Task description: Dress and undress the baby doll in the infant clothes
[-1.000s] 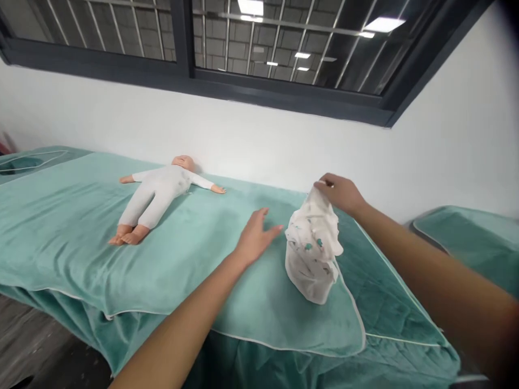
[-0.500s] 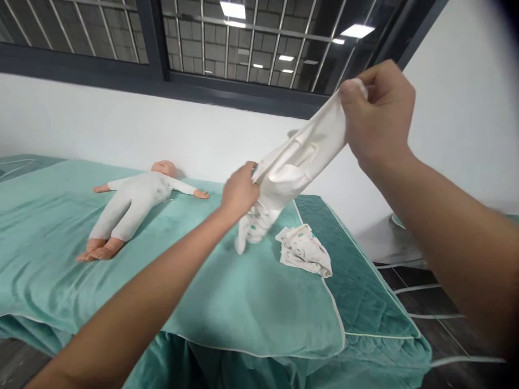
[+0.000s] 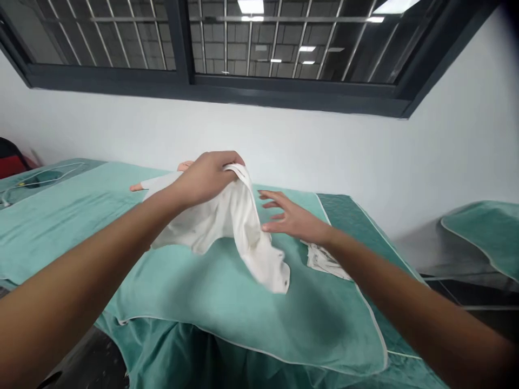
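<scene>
My left hand [image 3: 211, 178] pinches the top edge of a white baby garment [image 3: 251, 237], which hangs in loose folds above the bed. One end of the cloth dangles lower on the right, with small dark dots near its tip. To its right, my right hand [image 3: 290, 217] has its fingers spread and holds nothing; the fingertips are close to the cloth. Behind my left arm lies a baby doll [image 3: 160, 181] in white clothes, mostly hidden, with part of its head and one hand showing. A crumpled white printed cloth [image 3: 324, 262] rests partly behind my right forearm.
A light green sheet [image 3: 170, 294] covers most of the darker green mattress [image 3: 344, 216]. The white wall [image 3: 308, 146] and barred window [image 3: 259, 48] stand behind. Another green-covered surface [image 3: 486, 229] is at right; a red and black object [image 3: 10, 159] is at far left.
My right hand has let go of the garment and come down, its fingers now spread. My left hand has moved left and up, still gripping the cloth. The view has shifted, and the doll is now mostly covered.
</scene>
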The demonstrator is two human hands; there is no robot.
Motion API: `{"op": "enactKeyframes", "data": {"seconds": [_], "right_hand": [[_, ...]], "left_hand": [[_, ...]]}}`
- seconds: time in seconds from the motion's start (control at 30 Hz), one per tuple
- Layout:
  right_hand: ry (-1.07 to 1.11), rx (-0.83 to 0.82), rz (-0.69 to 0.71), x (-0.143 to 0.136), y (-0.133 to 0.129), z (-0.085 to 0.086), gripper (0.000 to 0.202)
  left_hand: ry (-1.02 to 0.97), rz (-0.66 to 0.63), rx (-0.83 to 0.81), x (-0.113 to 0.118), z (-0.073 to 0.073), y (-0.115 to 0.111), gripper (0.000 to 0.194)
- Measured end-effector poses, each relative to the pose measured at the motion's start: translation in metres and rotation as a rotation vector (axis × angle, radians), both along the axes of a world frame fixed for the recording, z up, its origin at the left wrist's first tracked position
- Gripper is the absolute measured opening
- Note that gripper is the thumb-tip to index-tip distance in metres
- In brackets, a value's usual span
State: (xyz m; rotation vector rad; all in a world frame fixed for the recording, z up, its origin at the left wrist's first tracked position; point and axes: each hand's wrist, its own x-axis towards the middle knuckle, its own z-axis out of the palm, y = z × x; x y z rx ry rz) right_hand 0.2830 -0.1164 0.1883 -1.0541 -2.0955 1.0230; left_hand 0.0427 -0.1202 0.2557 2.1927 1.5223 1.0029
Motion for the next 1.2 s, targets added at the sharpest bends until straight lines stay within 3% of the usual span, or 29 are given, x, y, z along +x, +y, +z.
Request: {"op": "enactKeyframes", "data": {"seconds": [0.1, 0.2, 0.3, 0.43, 0.57, 0.7, 0.8, 0.93, 1.03, 1.1, 1.2], "right_hand": [[0.129, 0.007, 0.082, -0.04, 0.002, -0.013, 0.043], [0.015, 0.154, -0.104, -0.058, 0.003, -0.006, 0.018], [-0.168, 0.439, -0.388, -0.064, -0.002, 0.005, 0.022], [-0.361, 0.6, -0.451, -0.066, -0.007, 0.011, 0.027], [-0.251, 0.462, -0.403, -0.036, -0.006, 0.003, 0.025], [-0.17, 0.298, -0.471, 0.009, -0.015, -0.003, 0.024], [-0.197, 0.227, -0.509, 0.032, -0.024, 0.004, 0.019], [-0.265, 0.011, -0.461, 0.044, -0.012, 0.009, 0.036], [-0.35, -0.07, -0.441, 0.038, 0.02, -0.014, 0.039], [-0.473, -0.032, -0.458, 0.031, 0.047, -0.042, 0.034], [-0.603, 0.044, -0.596, 0.021, 0.084, -0.087, 0.034]], "left_hand": [[0.148, -0.106, -0.03, -0.003, -0.004, -0.006, 0.029], [0.303, -0.021, 0.041, -0.01, -0.009, -0.01, 0.025], [0.42, 0.081, 0.152, -0.011, -0.009, -0.015, 0.024], [0.485, 0.17, 0.167, -0.01, -0.006, -0.023, 0.026], [0.572, 0.214, 0.067, -0.032, -0.014, -0.025, 0.024], [0.306, 0.212, -0.107, -0.064, -0.032, -0.029, 0.027], [0.101, 0.198, -0.206, -0.079, -0.041, -0.031, 0.036], [0.114, 0.141, -0.354, -0.091, -0.049, -0.01, 0.044], [0.206, 0.141, -0.379, -0.09, -0.069, 0.028, 0.042], [0.293, 0.182, -0.347, -0.081, -0.093, 0.057, 0.041], [0.423, 0.291, -0.313, -0.059, -0.135, 0.092, 0.039]]}}
